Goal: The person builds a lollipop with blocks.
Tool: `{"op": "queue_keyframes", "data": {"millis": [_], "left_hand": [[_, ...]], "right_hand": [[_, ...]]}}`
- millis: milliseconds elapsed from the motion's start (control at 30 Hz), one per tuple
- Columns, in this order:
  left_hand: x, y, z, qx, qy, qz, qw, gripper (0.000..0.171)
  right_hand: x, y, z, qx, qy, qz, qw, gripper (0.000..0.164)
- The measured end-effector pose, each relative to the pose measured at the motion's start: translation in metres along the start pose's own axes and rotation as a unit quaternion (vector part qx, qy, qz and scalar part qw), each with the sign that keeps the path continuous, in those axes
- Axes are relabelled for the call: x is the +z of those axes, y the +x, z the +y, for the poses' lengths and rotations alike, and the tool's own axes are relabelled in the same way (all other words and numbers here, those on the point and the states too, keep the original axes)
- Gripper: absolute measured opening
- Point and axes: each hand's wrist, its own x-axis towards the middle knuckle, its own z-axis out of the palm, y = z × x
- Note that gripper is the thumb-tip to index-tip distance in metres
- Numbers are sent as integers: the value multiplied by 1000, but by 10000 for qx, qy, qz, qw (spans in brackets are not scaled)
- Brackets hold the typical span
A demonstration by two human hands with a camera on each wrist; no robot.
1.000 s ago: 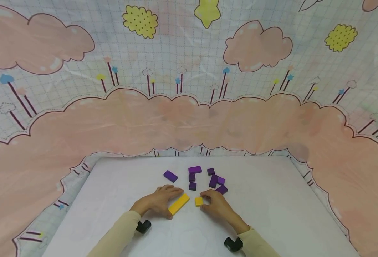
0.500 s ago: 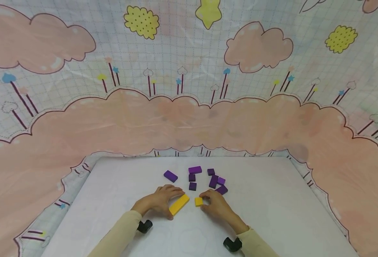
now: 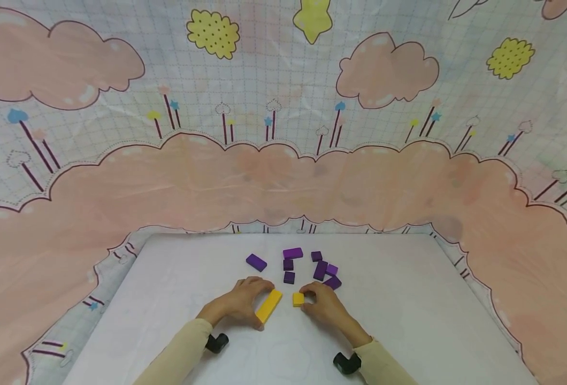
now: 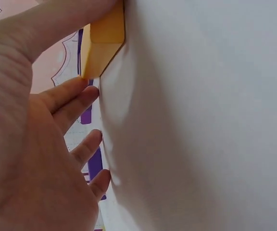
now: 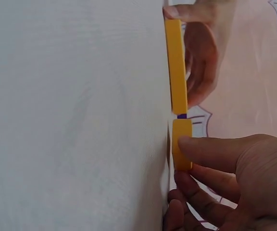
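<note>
A long yellow block (image 3: 269,306) lies slanted on the white table, its far end leaning right. My left hand (image 3: 241,302) holds it by its two ends, thumb at the near end and forefinger at the far one; the other fingers spread beside it in the left wrist view. To its right, a short yellow block (image 3: 298,299) is pinched between thumb and fingers of my right hand (image 3: 328,306). A narrow gap separates the two yellow blocks. The right wrist view shows the long block (image 5: 177,67) and the short block (image 5: 182,144) nearly in line.
Several purple blocks lie beyond the hands: a long one (image 3: 256,262) at left, another (image 3: 292,253) with two small dark cubes in the middle, and a cluster (image 3: 320,270) close to the right hand. A patterned cloth (image 3: 303,187) hangs behind the white table (image 3: 177,256).
The left hand has turned the long yellow block slightly, so it points more directly away from me. The right hand and the short yellow block have hardly moved.
</note>
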Motion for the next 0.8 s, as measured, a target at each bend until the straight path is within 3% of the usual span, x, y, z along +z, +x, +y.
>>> {"op": "queue_keyframes", "data": {"millis": [400, 800], "left_hand": [[5, -4, 6, -232, -269, 185, 9992, 98], [15, -7, 25, -727, -269, 711, 9945, 100]], "right_hand": [[-6, -1, 3, 198, 48, 53, 9998, 28], [-20, -5, -2, 210, 217, 141, 9994, 30]]}}
